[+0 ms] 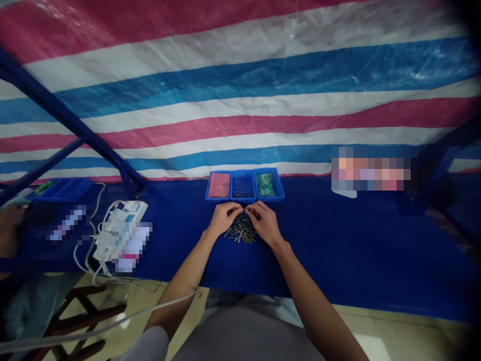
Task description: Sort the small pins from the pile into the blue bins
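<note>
My left hand [224, 218] and my right hand [265, 220] meet over the blue table, just in front of three small blue bins. Both have their fingertips pinched together on a thin, short stick-like piece [245, 210] that spans the gap between them. Below the fingers lies a loose pile of thin yellowish and dark stick-like pieces [242, 231]; their exact kind is too small to tell. Pink sheets or packets [219, 185] fill the left bin. A few dark thin pieces [242, 192] lie in the middle bin [242, 176], and green-looking clear packets [266, 185] in the right one.
To the left, a white power strip [133, 212] with plugs and cables sits on the table [180, 225]. Beyond it are another blue divided tray [65, 189] and another person's hand [13, 215]. Blurred-out items stand at the back right. A striped tarp [240, 105] hangs behind.
</note>
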The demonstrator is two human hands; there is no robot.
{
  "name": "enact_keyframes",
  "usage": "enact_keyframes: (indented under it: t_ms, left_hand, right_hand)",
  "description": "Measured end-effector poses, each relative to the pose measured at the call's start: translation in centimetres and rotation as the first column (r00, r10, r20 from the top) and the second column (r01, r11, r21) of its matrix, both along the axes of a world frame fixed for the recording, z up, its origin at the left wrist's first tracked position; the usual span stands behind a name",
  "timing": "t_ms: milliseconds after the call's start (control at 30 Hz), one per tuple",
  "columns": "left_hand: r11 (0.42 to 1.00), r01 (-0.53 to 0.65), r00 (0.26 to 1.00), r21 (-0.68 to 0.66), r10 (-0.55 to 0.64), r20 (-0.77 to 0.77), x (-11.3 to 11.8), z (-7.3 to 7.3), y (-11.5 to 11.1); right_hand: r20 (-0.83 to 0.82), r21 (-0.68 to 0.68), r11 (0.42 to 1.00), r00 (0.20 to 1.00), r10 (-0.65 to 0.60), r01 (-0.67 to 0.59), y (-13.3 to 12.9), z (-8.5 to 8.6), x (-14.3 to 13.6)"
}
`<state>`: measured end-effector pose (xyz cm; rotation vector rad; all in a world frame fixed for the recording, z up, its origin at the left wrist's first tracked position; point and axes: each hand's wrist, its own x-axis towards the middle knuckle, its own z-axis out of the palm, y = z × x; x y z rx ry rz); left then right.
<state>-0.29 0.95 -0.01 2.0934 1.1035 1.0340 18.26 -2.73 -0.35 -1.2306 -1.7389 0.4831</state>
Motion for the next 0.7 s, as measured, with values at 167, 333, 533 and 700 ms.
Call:
enact_keyframes:
  t_ms: [167, 333, 533, 700]
  left_hand:
    - [1.0, 0.026, 1.0, -0.011, -0.026, 0.008, -0.06, 0.0, -0.03]
    - [1.0, 0.024, 1.0, -0.006, -0.024, -0.005, -0.07, -0.04, -0.06]
    - [0.999, 0.035, 0.999, -0.002, -0.035, 0.006, -0.08, -0.12, 0.06]
    - [0.999, 0.039, 0.999, 0.01, -0.039, 0.005, -0.06, -0.09, 0.06]
  right_hand:
    - [-0.013, 0.007, 0.999, 0.999, 0.034, -0.034, 0.07, -0.22, -0.03]
    - [-0.032, 0.018, 0.999, 0.999, 0.037, -0.037, 0.0, -0.06, -0.07]
    - [-0.025, 0.014, 0.999, 0.999, 0.036, -0.036, -0.04, -0.18, -0.02]
    - [-0.017, 0.009, 1.0, 1.0, 0.023, -0.023, -0.06, -0.25, 0.01]
